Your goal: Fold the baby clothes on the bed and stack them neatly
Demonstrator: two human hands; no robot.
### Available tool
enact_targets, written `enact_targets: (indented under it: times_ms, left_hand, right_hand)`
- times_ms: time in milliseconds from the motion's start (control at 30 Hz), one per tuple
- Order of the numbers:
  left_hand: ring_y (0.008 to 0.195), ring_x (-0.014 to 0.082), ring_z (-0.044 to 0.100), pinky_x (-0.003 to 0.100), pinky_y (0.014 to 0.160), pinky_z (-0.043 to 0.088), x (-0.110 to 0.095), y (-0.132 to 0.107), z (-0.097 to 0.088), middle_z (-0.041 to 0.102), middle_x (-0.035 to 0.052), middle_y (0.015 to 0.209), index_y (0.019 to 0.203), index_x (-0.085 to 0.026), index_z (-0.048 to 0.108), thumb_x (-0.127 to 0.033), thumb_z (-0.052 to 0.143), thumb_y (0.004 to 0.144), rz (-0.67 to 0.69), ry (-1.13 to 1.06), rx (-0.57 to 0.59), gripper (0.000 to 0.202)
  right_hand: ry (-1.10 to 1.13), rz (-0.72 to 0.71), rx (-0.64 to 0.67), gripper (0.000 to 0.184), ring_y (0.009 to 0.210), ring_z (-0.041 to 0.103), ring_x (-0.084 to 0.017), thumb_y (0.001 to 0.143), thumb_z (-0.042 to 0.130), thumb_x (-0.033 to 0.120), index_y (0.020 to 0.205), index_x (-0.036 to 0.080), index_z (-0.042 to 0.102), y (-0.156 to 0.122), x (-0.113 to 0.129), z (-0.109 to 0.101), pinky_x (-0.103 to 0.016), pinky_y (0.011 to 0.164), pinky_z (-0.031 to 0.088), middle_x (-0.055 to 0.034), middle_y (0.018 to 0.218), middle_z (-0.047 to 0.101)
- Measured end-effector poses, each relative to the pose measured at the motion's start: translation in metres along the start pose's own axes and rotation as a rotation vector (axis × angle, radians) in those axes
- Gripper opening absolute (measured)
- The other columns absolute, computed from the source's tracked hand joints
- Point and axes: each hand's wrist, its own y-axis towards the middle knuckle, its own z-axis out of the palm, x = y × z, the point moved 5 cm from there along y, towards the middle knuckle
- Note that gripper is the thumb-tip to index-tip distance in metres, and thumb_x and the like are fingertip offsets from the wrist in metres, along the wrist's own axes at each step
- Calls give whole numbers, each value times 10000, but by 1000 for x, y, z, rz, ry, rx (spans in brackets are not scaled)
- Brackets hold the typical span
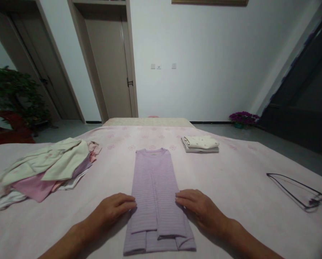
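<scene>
A lilac striped shirt [157, 194] lies in front of me, its sides and sleeves folded inward into a long narrow strip. The neckline points away from me and the hem is nearest. My left hand [113, 208] rests at the shirt's left edge, fingers stretched out with the tips touching the fabric. Opposite it, my right hand [197, 205] touches the right edge in the same way, fingers extended. Neither hand grips the cloth. Both thumbs are mostly out of sight.
A loose heap of clothes [50, 165] sits at the left on the pink-white bed cover [117, 172]. Toward the back right is a small stack of folded clothes [200, 143]. A black wire hanger [293, 190] lies at the far right. Purple flowers [243, 118] stand on the floor beyond.
</scene>
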Motion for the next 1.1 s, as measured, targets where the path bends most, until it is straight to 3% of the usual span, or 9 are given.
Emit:
enact_targets:
  times_ms: [167, 367, 433, 600, 700, 867, 967, 1033, 1100]
  left_hand:
    - [1026, 194, 666, 328, 872, 560, 0, 10, 0, 690, 96, 1204, 1271, -231, 569, -145, 472, 983, 74, 111, 131, 315]
    - [953, 187, 666, 340, 852, 536, -6, 25, 4, 715, 87, 1050, 1136, -222, 611, -139, 476, 964, 88, 132, 29, 233]
    - [993, 187, 655, 361, 914, 514, -7, 26, 2, 713, 80, 1040, 1123, -224, 606, -122, 471, 945, 83, 109, 5, 246]
    - [1233, 235, 557, 480, 1133, 361, -8, 26, -2, 689, 56, 1128, 1169, -260, 589, -224, 565, 891, 35, 89, 96, 281]
    - [1204, 211, 578, 443, 1129, 382, -6, 29, 0, 696, 62, 1089, 1125, -244, 590, -175, 524, 914, 40, 64, 55, 232]
    - [1194, 212, 592, 425, 1106, 420, 1, 34, 8, 692, 96, 1103, 1060, -235, 594, -142, 476, 936, 41, -93, -30, 195]
    - [1056, 206, 655, 332, 959, 513, 10, 36, 8, 706, 89, 1086, 1072, -231, 611, -252, 512, 944, -115, -321, -50, 163]
    - [880, 189, 679, 273, 803, 538, 21, 39, 8, 720, 69, 970, 1038, -213, 636, -324, 542, 930, -319, -494, -78, 182]
    - [812, 190, 664, 262, 741, 524, 34, 45, 9, 712, 58, 871, 980, -188, 664, -376, 582, 895, -529, -620, -171, 222]
  right_hand:
    - [-165, -203, 133, 260, 1051, 636, -178, 994, 478, 200, 1211, 218, 620, 13, 8, -2, -313, 888, 514, -85, 1160, 704]
    - [-277, -332, 83, 229, 1089, 621, -182, 997, 449, 177, 1146, 185, 623, 21, 13, 7, -287, 825, 495, -100, 1098, 709]
    - [-276, -318, 42, 226, 1152, 602, -210, 988, 455, 176, 1142, 182, 619, 19, 11, 10, -314, 843, 487, -97, 1098, 712]
    - [-76, -182, 25, 336, 1187, 580, -248, 933, 536, 298, 1245, 179, 565, 21, 8, 13, -383, 937, 476, -117, 1187, 683]
    - [67, -174, 44, 439, 1199, 568, -227, 919, 546, 371, 1317, 189, 522, 25, 8, 14, -375, 975, 465, -133, 1251, 647]
    - [113, -125, -38, 369, 1122, 613, -213, 927, 538, 362, 1270, 230, 565, 26, -2, 16, -383, 935, 464, -105, 1175, 693]
    - [176, -31, -121, 307, 1082, 636, -224, 907, 570, 369, 1181, 244, 629, 31, -9, 13, -433, 1020, 406, -80, 1068, 733]
    - [275, 96, -181, 275, 1047, 648, -234, 910, 561, 391, 1112, 240, 672, 39, -16, 11, -455, 1052, 383, -78, 1050, 738]
    - [445, 290, -232, 320, 1019, 652, -244, 933, 509, 426, 1086, 213, 692, 50, -28, 13, -443, 1011, 427, -92, 1077, 731]
